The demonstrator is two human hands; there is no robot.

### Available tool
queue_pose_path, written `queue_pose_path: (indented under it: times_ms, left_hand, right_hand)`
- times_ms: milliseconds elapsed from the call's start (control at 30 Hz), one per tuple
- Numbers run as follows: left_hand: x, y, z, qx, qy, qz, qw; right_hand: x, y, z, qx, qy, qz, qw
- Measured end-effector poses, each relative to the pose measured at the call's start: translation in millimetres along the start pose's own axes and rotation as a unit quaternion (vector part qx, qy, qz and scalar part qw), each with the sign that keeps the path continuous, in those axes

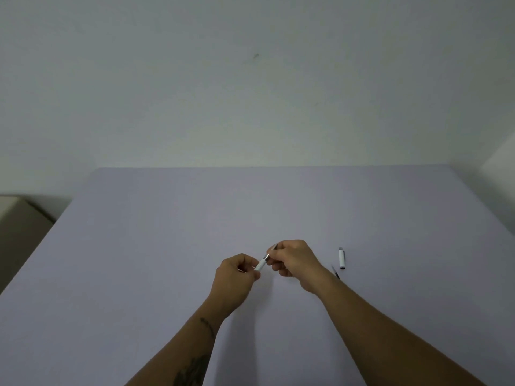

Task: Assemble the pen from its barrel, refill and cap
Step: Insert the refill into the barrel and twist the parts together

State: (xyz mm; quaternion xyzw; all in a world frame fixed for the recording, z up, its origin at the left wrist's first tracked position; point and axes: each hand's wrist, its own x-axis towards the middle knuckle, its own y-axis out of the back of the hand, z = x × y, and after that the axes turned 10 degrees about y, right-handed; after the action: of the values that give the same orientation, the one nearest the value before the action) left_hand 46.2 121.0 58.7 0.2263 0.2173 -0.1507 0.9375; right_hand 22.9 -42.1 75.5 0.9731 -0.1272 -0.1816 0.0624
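Observation:
Above the middle of the table my left hand (237, 271) grips the white pen barrel (261, 264), which slants up to the right. My right hand (292, 259) pinches the grey tip section (268, 256) at the barrel's upper end, with a dark point poking out past the fingers. The white cap (341, 258) lies flat on the table to the right of my right hand, its dark opening towards me. A thin dark refill (335, 271) lies beside it, partly hidden behind my right wrist.
The table (167, 232) is covered in pale lilac and runs back to a plain white wall. A beige piece of furniture (19, 218) stands past the table's left edge.

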Motion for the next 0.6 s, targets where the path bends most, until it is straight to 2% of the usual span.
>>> queue_pose_path:
  times_ms: [200, 500, 600]
  left_hand:
    - [-8.2, 10.9, 0.7, 0.004, -0.003, -0.004, 1.000]
    - [-16.0, 23.5, -1.0, 0.012, -0.014, -0.022, 1.000]
    - [-15.7, 25.7, 0.7, 0.012, -0.018, -0.024, 0.999]
  right_hand:
    - [-7.3, 1.3, -7.4, -0.035, 0.014, -0.033, 0.999]
    - [-12.7, -6.5, -11.9, -0.158, 0.023, -0.068, 0.985]
    - [-13.1, -2.3, -16.8, -0.154, 0.011, -0.069, 0.986]
